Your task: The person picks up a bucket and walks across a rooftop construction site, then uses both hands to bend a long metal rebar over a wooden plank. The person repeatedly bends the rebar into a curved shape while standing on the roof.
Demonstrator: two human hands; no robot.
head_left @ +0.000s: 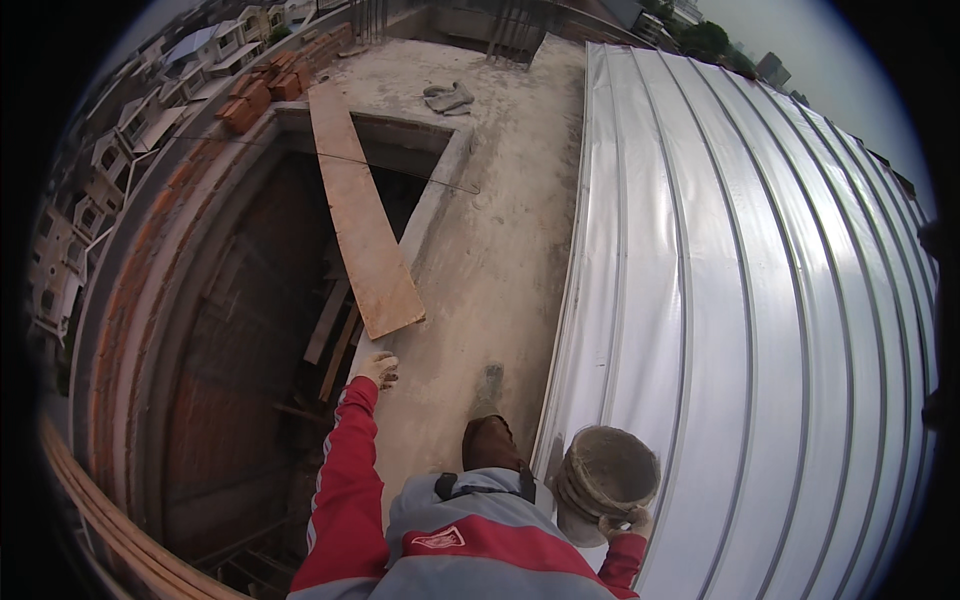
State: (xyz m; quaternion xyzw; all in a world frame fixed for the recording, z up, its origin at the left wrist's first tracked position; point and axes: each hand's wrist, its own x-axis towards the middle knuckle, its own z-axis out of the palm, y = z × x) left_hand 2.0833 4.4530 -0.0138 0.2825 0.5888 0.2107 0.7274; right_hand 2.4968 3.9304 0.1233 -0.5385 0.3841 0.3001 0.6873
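My right hand (628, 523) is closed on the rim or handle of a grey, mortar-crusted bucket (612, 470) at my right side. The bucket's mouth faces up and its inside looks coated in dried cement. Ridges on its side may be a second bucket nested with it; I cannot tell. In a pale glove, my left hand (379, 370) hangs at the edge of the deep opening, fingers loosely apart and nothing visible in them. Just ahead of it lies the near end of a long wooden plank (365, 220), which slants across the opening.
A deep brick-walled opening (230, 350) drops away on the left. The concrete walkway (510, 230) runs ahead, with a grey cloth-like heap (449, 98) on it. Ribbed silver metal roofing (740, 250) borders the right. Bricks (260, 92) are stacked at the far left.
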